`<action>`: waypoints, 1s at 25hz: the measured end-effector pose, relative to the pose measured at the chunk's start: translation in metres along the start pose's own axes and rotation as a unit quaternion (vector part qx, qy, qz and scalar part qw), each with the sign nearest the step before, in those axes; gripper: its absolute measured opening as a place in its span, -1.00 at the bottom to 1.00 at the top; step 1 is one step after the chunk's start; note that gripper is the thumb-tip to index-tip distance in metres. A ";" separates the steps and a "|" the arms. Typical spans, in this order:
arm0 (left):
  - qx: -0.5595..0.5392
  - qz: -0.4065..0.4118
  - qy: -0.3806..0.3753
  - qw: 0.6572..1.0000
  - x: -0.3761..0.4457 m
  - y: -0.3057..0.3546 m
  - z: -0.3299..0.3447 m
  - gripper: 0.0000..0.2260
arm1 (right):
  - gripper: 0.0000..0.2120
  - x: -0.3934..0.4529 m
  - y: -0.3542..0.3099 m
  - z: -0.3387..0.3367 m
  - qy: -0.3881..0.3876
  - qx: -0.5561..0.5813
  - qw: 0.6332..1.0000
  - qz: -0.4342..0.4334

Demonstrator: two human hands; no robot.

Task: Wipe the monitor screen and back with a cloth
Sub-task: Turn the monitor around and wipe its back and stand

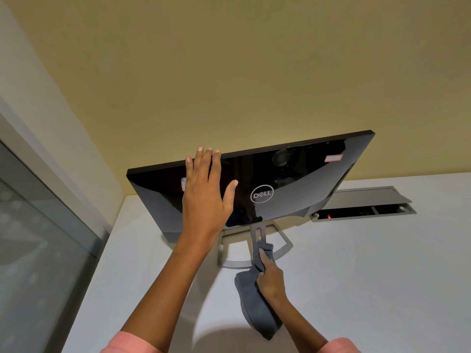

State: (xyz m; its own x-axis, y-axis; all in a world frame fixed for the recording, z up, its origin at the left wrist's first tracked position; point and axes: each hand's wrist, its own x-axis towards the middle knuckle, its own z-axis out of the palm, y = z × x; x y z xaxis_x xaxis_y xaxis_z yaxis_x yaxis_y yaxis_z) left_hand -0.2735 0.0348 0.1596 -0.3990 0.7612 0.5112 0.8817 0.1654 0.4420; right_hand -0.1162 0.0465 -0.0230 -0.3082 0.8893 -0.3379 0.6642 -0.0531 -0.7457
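Monitor screen faces away, unseen; cloth hides stand base.

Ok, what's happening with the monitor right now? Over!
Left hand flat on the Dell monitor back. Right hand grips the grey cloth, wiping the stand neck. Nothing in the way.

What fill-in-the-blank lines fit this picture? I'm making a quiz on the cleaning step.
1. The left hand lies flat on the monitor's ____.
2. The right hand grips a grey ____.
3. The cloth touches the monitor's ____.
4. The logo reads ____.

Missing words: back; cloth; stand; DELL
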 end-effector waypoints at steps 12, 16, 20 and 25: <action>0.041 0.022 -0.039 0.998 0.002 -0.004 -0.006 -0.45 | -0.52 0.010 0.040 0.003 -0.041 -0.168 0.984 0.037; 0.066 0.017 -0.060 0.996 0.005 -0.001 -0.010 -0.44 | -0.46 0.019 0.035 -0.017 -0.051 -0.243 0.968 0.018; 0.101 -0.011 -0.042 0.994 0.000 0.024 -0.015 -0.42 | -0.54 0.022 0.056 -0.055 -0.016 -0.287 0.957 0.041; 0.157 -0.014 0.004 0.987 -0.012 0.046 -0.001 -0.40 | -0.57 0.039 0.083 -0.144 0.115 -0.271 0.951 0.094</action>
State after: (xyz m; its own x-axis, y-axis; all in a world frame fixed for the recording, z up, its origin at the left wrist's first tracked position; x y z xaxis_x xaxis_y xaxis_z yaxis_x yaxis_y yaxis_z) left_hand -0.2288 0.0327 0.1747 -0.4256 0.7491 0.5076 0.9042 0.3740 0.2062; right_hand 0.0253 0.1422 -0.0151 -0.0330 0.9662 -0.2555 0.9657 -0.0351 -0.2574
